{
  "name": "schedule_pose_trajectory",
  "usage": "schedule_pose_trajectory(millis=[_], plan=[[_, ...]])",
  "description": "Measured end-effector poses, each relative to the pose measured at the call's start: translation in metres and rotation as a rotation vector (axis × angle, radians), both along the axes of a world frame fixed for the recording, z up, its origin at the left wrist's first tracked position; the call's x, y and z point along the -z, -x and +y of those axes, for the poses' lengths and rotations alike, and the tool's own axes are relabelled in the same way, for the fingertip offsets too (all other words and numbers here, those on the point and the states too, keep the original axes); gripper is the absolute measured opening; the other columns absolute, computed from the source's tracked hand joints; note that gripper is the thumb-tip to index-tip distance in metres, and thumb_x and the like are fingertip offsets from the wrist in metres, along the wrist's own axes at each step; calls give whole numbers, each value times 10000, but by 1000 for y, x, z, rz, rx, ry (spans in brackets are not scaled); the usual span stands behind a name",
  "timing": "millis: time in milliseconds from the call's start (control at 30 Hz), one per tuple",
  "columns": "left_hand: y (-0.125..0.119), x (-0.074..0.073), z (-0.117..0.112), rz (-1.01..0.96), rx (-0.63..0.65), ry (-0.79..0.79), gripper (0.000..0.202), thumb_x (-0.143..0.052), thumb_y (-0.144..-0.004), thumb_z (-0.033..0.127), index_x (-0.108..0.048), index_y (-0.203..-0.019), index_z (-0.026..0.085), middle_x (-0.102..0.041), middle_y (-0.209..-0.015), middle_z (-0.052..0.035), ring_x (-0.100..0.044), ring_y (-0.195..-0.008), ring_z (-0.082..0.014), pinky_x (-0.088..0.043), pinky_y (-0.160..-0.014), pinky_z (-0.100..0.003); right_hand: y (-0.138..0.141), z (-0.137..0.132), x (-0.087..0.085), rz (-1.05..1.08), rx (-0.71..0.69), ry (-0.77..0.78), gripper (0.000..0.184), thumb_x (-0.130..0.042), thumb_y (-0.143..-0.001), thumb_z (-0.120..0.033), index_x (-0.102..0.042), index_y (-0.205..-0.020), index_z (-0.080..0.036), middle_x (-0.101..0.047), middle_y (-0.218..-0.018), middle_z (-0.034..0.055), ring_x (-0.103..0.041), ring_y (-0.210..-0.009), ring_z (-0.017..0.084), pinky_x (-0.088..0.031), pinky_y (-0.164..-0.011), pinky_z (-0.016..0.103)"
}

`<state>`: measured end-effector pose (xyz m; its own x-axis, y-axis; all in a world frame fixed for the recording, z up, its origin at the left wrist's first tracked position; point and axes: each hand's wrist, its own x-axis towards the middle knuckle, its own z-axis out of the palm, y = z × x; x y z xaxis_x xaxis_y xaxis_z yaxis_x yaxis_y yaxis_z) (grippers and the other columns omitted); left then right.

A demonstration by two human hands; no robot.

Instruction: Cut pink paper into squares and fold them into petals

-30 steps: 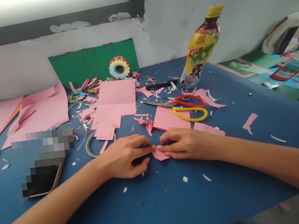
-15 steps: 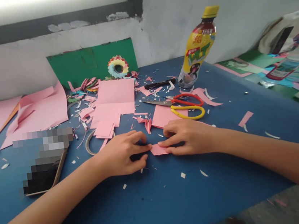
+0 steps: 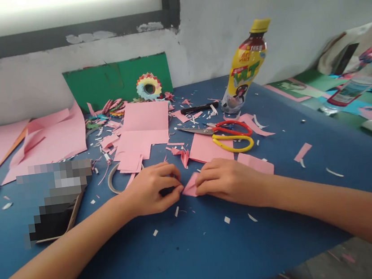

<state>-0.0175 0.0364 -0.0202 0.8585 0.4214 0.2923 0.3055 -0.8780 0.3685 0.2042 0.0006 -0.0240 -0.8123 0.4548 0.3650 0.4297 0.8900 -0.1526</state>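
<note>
A small folded piece of pink paper lies on the blue table between my hands, a pointed corner facing left. The thumb and forefinger of my left hand come together in a pinch at that corner. From the other side, my right hand has its fingers closed together on the paper, hiding its right part. Just beyond are a small folded pink paper shape and a flat pink sheet. Red-and-yellow-handled scissors rest partly on that sheet.
A yellow-labelled bottle stands at the back. To the left are a blurred-out phone, a tape roll and large pink sheets. A paper ring leans before a green board. Paper scraps litter the blue table.
The paper between my hands now shows a pointed corner instead of a flat strip. My right hand has shifted slightly left and its fingers have drawn together; another pink piece shows behind it.
</note>
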Motion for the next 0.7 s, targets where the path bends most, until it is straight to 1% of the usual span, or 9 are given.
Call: schedule_pose_trajectory(millis=[33,100,167,233,300,433,500,567,700], plan=[[0,0,0,-28,5,-7,213,-472,-819,172,-677,-766,145,-632,-827,-75,-566,-705,-140,-478,-642,-260,-1,1,0,-12,-18,2,230,-422,-893,-156,-650,-865,-171,-680,-862,35,-580,-800,153,-456,-736,293],[-1,1,0,-88,31,-12,189,-481,-828,159,-669,-824,136,-644,-882,-89,-583,-783,-150,-489,-710,-271,-6,3,-2,-33,-60,4,255,-394,-903,-140,-645,-876,-175,-687,-908,30,-592,-835,155,-459,-762,296],[-2,4,0,-121,88,-16,177,-501,-836,159,-654,-922,132,-650,-969,-96,-586,-897,-160,-481,-810,-285,-10,6,-3,-51,-105,8,264,-379,-911,-141,-641,-897,-173,-684,-960,30,-599,-874,152,-456,-797,293],[-4,7,-1,-108,148,-33,173,-514,-842,169,-651,-946,151,-653,-1018,-83,-572,-974,-168,-460,-872,-297,-13,9,-3,-65,-129,19,263,-377,-914,-148,-639,-913,-162,-678,-990,37,-599,-900,153,-453,-823,291],[-6,8,-3,-80,151,-44,154,-525,-841,181,-669,-895,169,-663,-996,-65,-578,-958,-172,-460,-866,-304,-14,12,-2,-64,-146,59,258,-384,-911,-147,-642,-899,-155,-680,-976,40,-600,-895,154,-456,-819,284],[-8,6,-8,-47,33,42,133,-579,-805,223,-694,-808,157,-653,-896,-76,-587,-807,-158,-486,-749,-281,-14,16,0,40,-166,260,237,-425,-888,-133,-652,-826,-160,-683,-905,38,-599,-843,134,-462,-766,234],[-9,4,-10,-39,-9,98,132,-613,-780,253,-699,-789,153,-639,-859,-75,-578,-775,-155,-485,-701,-265,-12,16,0,92,-125,374,194,-467,-870,-139,-656,-827,-160,-678,-885,39,-593,-844,125,-455,-771,218],[-10,4,-11,-43,-26,143,137,-655,-746,281,-699,-771,153,-632,-839,-65,-575,-760,-149,-479,-697,-257,-9,16,1,123,-52,452,151,-509,-852,-156,-660,-847,-158,-668,-888,45,-588,-845,122,-448,-778,216],[-11,7,-12,-88,-36,171,176,-723,-664,317,-695,-733,158,-631,-845,-47,-578,-759,-142,-465,-720,-250,-1,13,4,207,101,505,107,-564,-820,-195,-663,-812,-154,-629,-842,44,-577,-801,123,-441,-745,226]])
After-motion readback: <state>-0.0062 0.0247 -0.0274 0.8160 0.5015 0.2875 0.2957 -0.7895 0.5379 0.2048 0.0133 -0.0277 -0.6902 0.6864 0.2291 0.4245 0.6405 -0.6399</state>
